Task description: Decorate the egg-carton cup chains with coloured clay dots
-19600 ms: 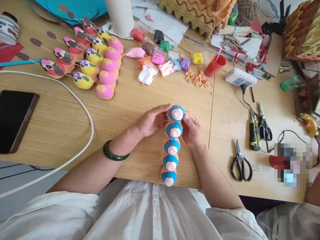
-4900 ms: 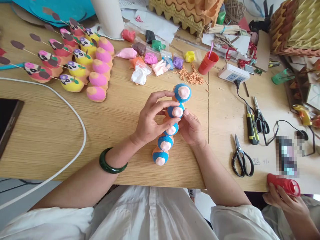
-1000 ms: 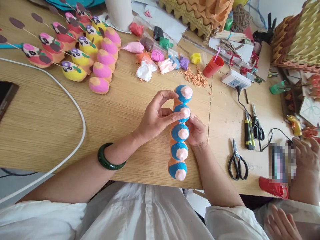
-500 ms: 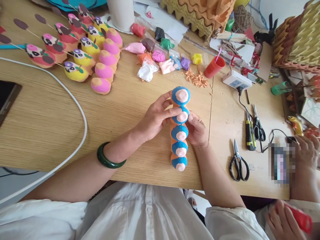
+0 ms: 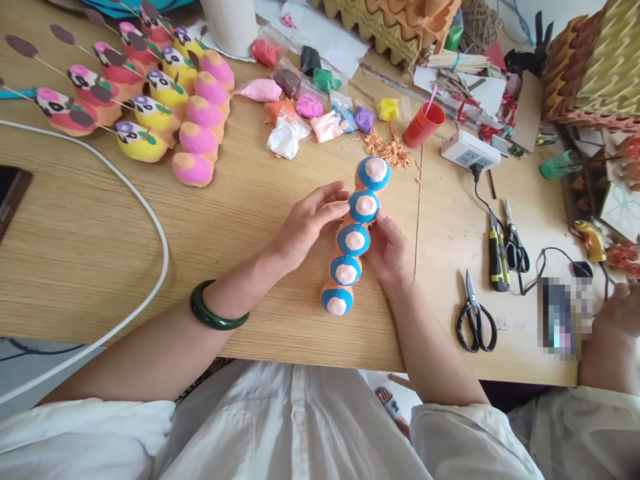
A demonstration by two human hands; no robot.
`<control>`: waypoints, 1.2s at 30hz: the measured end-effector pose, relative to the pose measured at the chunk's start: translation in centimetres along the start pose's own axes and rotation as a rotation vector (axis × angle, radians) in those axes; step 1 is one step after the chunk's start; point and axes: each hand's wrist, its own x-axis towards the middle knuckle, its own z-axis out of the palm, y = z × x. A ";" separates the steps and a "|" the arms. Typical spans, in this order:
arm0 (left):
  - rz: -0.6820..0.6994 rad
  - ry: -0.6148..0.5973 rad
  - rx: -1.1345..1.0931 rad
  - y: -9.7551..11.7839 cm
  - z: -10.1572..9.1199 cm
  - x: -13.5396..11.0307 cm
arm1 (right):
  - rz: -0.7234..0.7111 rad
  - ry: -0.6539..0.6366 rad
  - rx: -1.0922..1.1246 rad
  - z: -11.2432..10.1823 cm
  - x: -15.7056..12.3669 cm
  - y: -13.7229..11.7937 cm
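Note:
A strip of egg carton (image 5: 354,240) is held up over the table, tilted, its top end leaning right. Its several orange cups carry blue clay caps, each with a pale pink clay disc on it. My right hand (image 5: 393,250) grips the strip's right edge near the second cup, thumb at the front; its other fingers are partly hidden behind. My left hand (image 5: 311,223) is at the strip's left side with fingers stretched out, the thumb tip at the edge of the second cup. A dark green bangle (image 5: 215,313) circles my left wrist.
Painted egg-carton caterpillars (image 5: 145,110) stand at the left back, beside a pink-topped strip (image 5: 203,137). Bagged clay (image 5: 290,137), orange shreds (image 5: 387,147) and a red cup (image 5: 424,125) lie behind. Scissors (image 5: 473,317), a cutter (image 5: 499,260) and another person's hand (image 5: 617,313) are at right.
The strip has tilted, its lower end swinging left and its top shifting right. My left thumb has slid off the second cup's face to its edge. The other person's red item has left view.

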 end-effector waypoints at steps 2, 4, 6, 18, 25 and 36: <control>0.020 0.017 0.075 -0.2 0.1 -0.2 | -0.006 0.021 0.024 -0.3 0.2 0.0; 0.093 0.052 0.173 -0.1 0.3 -0.5 | -0.034 0.049 0.014 -0.5 0.4 -0.1; 0.241 0.088 0.290 0.1 0.4 -0.9 | -0.073 0.080 -0.010 -0.7 0.4 -0.2; 0.137 0.060 0.284 -0.3 1.1 -1.3 | -0.151 0.086 0.044 0.1 0.4 -0.2; 0.223 0.125 0.271 0.0 0.9 -0.9 | -0.012 -0.076 -0.001 1.2 -0.2 0.1; 0.333 0.132 0.410 -0.7 0.3 -0.5 | -0.021 -0.056 0.091 1.3 0.1 0.6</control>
